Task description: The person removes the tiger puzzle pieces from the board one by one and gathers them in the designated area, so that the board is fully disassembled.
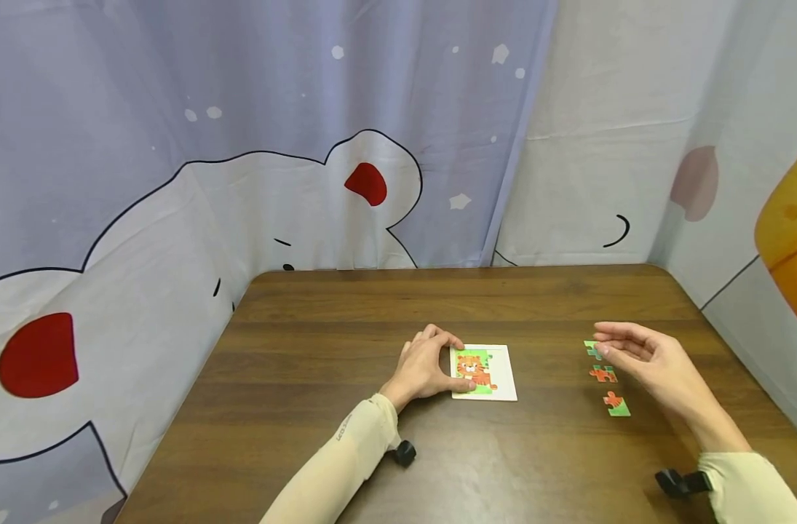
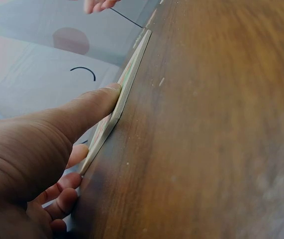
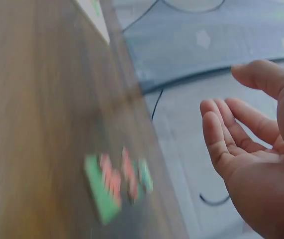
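A square puzzle board point(image 1: 508, 386) with a white frame lies left of the right hand's puzzle pieces. An orange tiger on green fills its left part; bare white shows at its right. My left hand point(image 1: 424, 367) holds the board by its left side, thumb point(image 2: 99, 104) over the near edge and index finger at the far left corner. My right hand point(image 1: 660, 367) hovers beside three loose pieces, nothing between its fingers, thumb apart from fingertips. These are a green-and-blue piece point(image 1: 593, 351), an orange piece point(image 1: 603, 374) and an orange-and-green piece point(image 1: 617, 405), in a column.
The brown wooden table point(image 1: 346, 306) reaches back to a printed curtain point(image 1: 293, 211) along its far and side edges. A black wrist strap point(image 1: 683, 483) sits on the right sleeve, and a black camera mount point(image 1: 405, 453) juts from the left sleeve.
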Demonstrator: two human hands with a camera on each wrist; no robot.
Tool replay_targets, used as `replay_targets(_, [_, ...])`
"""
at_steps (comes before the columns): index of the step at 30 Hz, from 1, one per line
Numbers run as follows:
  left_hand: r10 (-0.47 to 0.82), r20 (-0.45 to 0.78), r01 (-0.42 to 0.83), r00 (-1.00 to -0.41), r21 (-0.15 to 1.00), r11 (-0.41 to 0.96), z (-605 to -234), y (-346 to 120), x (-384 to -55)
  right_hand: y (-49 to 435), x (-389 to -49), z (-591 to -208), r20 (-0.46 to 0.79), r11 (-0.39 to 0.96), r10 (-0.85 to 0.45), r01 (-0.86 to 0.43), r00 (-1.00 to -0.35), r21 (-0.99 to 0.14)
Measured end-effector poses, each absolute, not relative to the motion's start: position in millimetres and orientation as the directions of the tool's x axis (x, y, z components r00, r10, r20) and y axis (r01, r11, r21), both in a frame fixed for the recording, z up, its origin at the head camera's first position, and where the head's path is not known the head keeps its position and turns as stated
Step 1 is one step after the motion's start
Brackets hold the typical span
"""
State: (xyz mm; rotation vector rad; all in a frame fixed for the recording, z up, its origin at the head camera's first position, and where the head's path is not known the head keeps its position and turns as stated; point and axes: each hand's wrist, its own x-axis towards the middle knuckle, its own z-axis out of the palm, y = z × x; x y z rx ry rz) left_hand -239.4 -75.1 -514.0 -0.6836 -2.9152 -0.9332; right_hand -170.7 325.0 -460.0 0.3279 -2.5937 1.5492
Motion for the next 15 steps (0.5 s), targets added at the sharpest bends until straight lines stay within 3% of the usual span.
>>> replay_targets(6, [0.402,0.135,0.406,-0.906,0.548,0.731,-515,-76,-240,288,-192,-454,0.238,0.406,-0.134,-0.272,-0.962,-0.872])
replay_targets(15, [0.402,0.132,0.404,-0.906,0.548,0.732,-515,-75,-240,235,-212,-457,0.202,0.353,-0.134,-0.238,-0.97,-0.905])
